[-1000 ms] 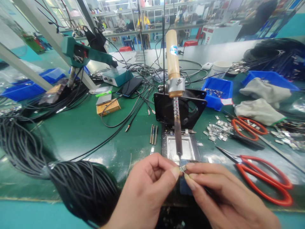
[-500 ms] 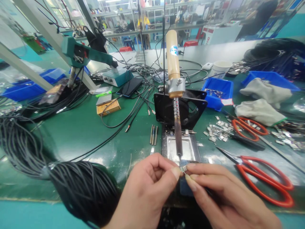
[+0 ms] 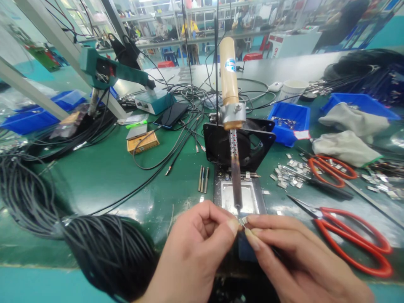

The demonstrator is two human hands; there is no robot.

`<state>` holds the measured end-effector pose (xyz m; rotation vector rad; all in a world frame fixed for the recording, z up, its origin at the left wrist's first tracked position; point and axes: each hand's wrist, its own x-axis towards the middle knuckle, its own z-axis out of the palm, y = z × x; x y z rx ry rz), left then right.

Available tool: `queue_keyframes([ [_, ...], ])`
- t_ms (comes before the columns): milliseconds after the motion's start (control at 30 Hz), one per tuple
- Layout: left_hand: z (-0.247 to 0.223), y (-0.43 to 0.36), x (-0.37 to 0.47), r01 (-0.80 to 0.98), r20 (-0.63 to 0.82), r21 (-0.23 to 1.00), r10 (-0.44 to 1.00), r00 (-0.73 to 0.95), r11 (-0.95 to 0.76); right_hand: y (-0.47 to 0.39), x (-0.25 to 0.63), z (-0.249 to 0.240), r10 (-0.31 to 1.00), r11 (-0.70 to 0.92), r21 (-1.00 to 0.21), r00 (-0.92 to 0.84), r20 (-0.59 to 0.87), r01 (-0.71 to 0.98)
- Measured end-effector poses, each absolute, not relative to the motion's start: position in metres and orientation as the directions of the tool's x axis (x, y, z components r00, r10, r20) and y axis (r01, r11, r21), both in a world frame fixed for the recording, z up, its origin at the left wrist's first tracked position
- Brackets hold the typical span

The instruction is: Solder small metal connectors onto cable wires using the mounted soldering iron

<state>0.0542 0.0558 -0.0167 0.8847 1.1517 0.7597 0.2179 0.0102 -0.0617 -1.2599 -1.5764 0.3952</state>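
Note:
Just below the tip of an upright soldering iron [image 3: 236,181], my two hands meet at a small silvery metal connector [image 3: 243,221]. My left hand [image 3: 198,248] pinches its left side between thumb and forefinger. From the right, the fingertips of my right hand [image 3: 296,248] are closed on the same connector, where a thin pale strand shows. The fingers cover most of the piece. Under the fingertips lies a blue block [image 3: 248,248]; behind them is a shallow metal tray [image 3: 225,198].
A black fan [image 3: 217,145] stands behind the iron. Red-handled scissors [image 3: 356,235] and loose metal pieces [image 3: 288,174] lie to the right, with a blue bin [image 3: 288,120] beyond. A bundle of black cables [image 3: 110,244] lies at left. Three small rods [image 3: 203,179] lie left of the tray.
Both hands keep their pinch on the connector at nearly the same spot below the iron tip. The view has shifted very slightly.

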Motion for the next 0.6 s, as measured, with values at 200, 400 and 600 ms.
queue_keyframes([
  [200, -0.0157, 0.0574, 0.0559, -0.081, -0.446, 0.877, 0.864, 0.234, 0.474, 0.0112, 0.2158, -0.0617, 0.862, 0.393, -0.761, 0.081, 0.5, 0.515],
  [400, -0.0158, 0.0584, 0.056, -0.072, -0.442, 0.882, 0.871, 0.216, 0.466, 0.0114, 0.215, -0.0607, 0.864, 0.383, -0.779, 0.105, 0.492, 0.497],
  [600, -0.0151, 0.0609, 0.0562, -0.085, -0.438, 0.882, 0.874, 0.212, 0.463, 0.0143, 0.2123, -0.0599, 0.86, 0.361, -0.789, 0.15, 0.488, 0.496],
])
